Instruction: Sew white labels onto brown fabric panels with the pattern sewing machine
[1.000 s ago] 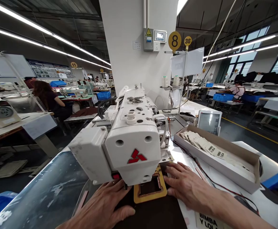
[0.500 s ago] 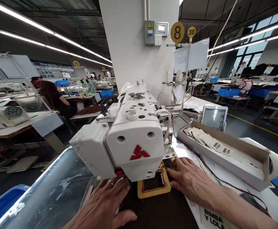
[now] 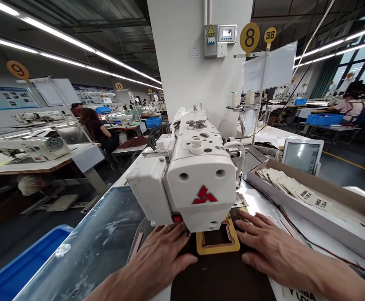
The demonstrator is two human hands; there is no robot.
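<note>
Along the near edge of the tabletop [image 3: 298,228], from the head camera, a yellow frame [image 3: 216,251] lies flat on a dark brown material [image 3: 220,280], its far end tucked under the white sewing machine head [image 3: 201,179]. The material shows through the frame's opening. No stitching can be made out there, so how much sewing is done or left cannot be told from this view.

The left hand [image 3: 155,261] rests on the material just beside the frame, and the right hand [image 3: 278,251] does the same on the other side. The left fingers [image 3: 172,230] and right fingers [image 3: 251,228] are spread and pressing down flat, pinching nothing, with the frame between them.

Past the right hand, a cardboard tray [image 3: 342,230] holds a fanned row of fabric labels [image 3: 292,188] printed "BIMBA Y LOLA", and a screen [image 3: 302,155] stands behind it. Thread cones [image 3: 238,99] sit on a stand beyond the machine. Off to the left is a blue bin [image 3: 25,255], and farther back, other people work at their own tables, one at the right [image 3: 348,106] and one at the left [image 3: 96,129].
</note>
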